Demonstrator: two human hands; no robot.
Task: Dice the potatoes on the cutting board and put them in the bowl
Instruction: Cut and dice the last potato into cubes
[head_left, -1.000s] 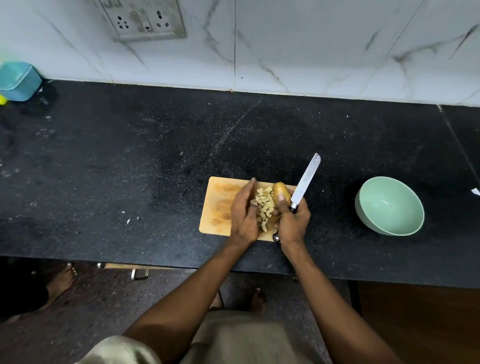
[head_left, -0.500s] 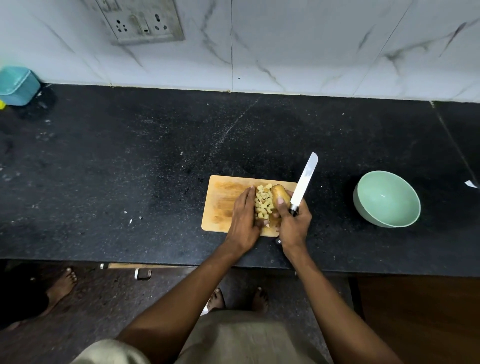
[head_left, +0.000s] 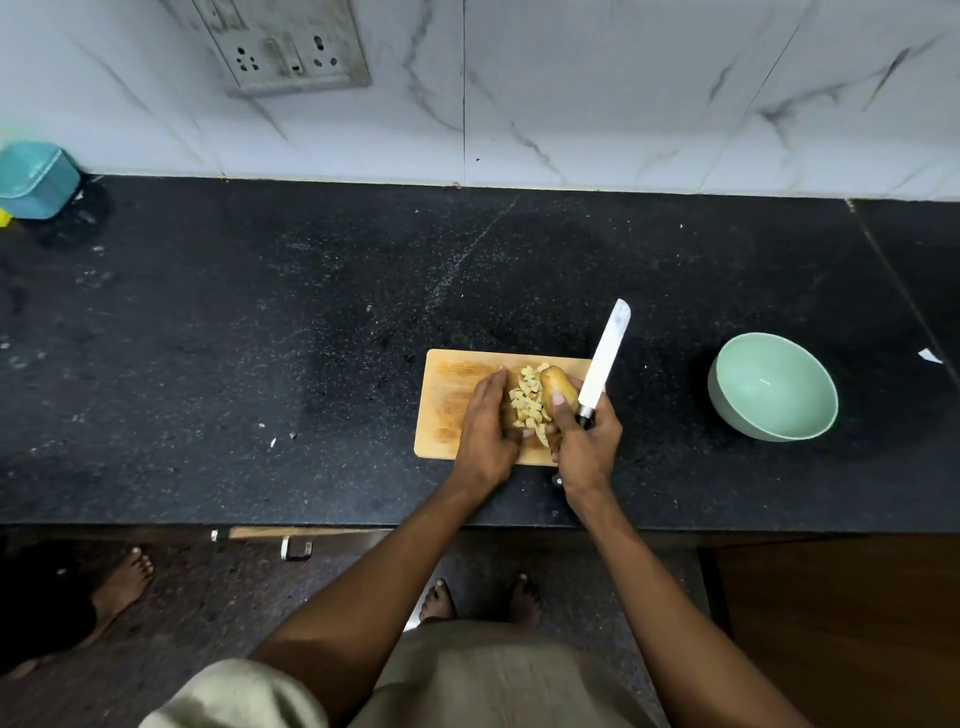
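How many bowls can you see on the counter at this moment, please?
1: the green bowl sits empty on the black counter, right of the cutting board. None seems hidden.

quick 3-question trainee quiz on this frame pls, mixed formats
1. True or false: the green bowl already holds potato cubes.
2. Which hand holds the knife? A) left B) right C) neither
3. Fill in: the diced potato lies on the ____ , between the two hands.

Key
1. False. The bowl is empty, standing on the black counter to the right of the board.
2. B. The right hand has its grip on the handle, blade pointing away, thumb against the uncut potato piece; the left hand cups the pile.
3. cutting board.
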